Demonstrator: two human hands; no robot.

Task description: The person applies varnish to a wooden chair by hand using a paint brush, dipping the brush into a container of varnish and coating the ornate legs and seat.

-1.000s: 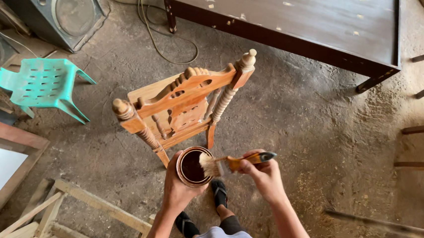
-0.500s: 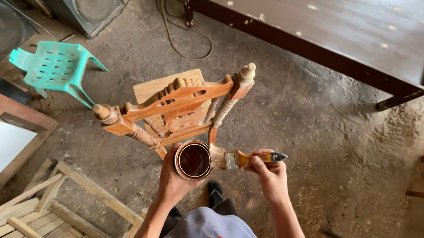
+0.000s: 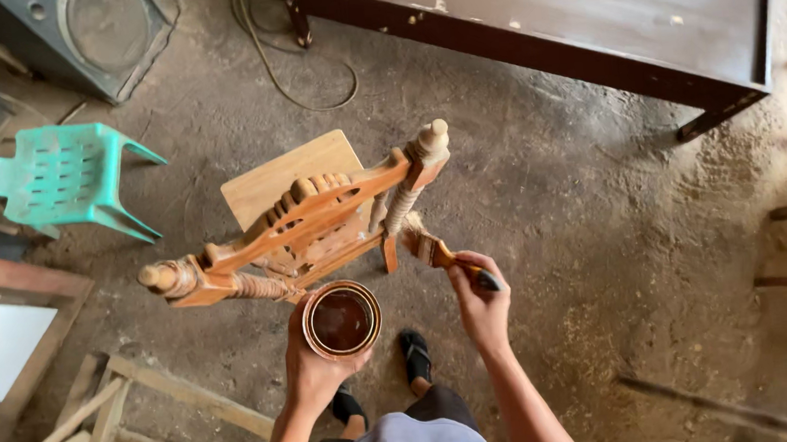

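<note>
Wooden chair (image 3: 306, 220) being brushed

A tin of dark stain (image 3: 341, 320) is gripped by the left hand (image 3: 316, 365); a brush (image 3: 432, 249), clasped by the right hand (image 3: 481, 305), is laid against the post at 1 o'clock.

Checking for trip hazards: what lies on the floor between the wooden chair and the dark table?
Only bare dusty floor between chair and table, per the head view.

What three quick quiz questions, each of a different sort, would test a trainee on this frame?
1. True or false: the brush bristles are dipped in the can.
2. What does the left hand hold?
3. The brush meets the wooden chair at: A) the seat, B) the turned back post, C) a front leg.

Key:
1. False; the right hand holds them against the chair.
2. A round can of dark brown liquid.
3. B.
</note>
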